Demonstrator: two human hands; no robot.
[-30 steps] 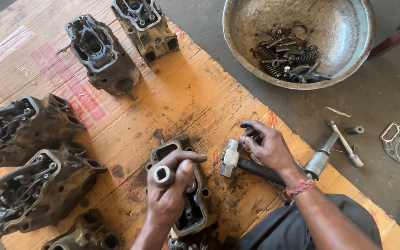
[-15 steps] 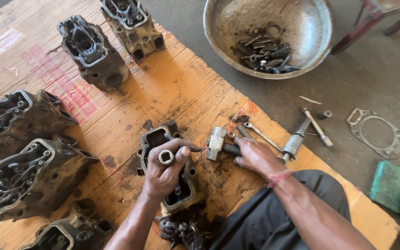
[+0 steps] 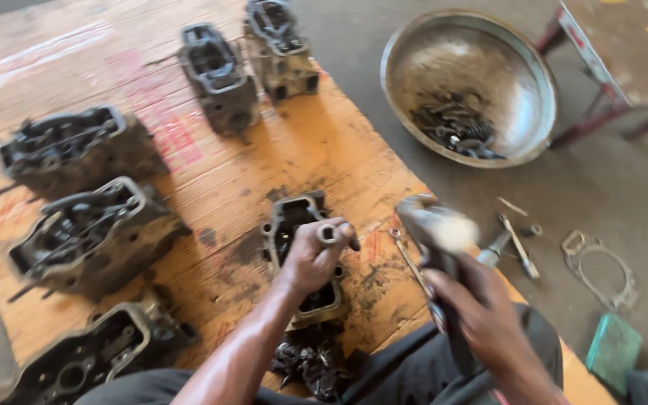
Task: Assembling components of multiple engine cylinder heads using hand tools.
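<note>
My left hand [image 3: 310, 259] clenched on tube tool [image 3: 327, 235], upright over cylinder head [image 3: 303, 259]. Right hand [image 3: 481, 315] grasping hammer [image 3: 436, 229], raised. Best: tool square, blow straight down, knuckles clear.

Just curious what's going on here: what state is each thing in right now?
Left hand: gripping a short metal cylinder upright on the greasy engine block.
Right hand: fingers wrapped round a raised, blurred metal-headed hammer.
Round metal bowl: holds loose dark parts.
Flat grey gasket: lying on floor.
</note>
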